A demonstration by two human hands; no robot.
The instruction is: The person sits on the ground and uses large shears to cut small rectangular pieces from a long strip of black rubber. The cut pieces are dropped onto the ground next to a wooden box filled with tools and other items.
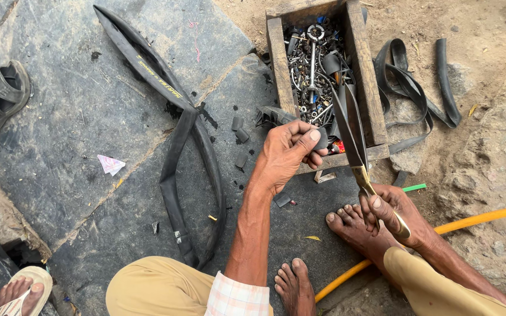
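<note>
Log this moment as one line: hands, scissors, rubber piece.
left hand: pinching small rubber piece | right hand: gripping scissors, blades open at the piece | behind: wooden box of metal parts | inner tube on stone

Small black rubber piece (322, 139) between open scissors (354, 140) blades

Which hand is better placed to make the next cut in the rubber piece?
Right. The right hand grips the scissors, blades open beside the rubber piece. The left hand pinches that piece.
</note>
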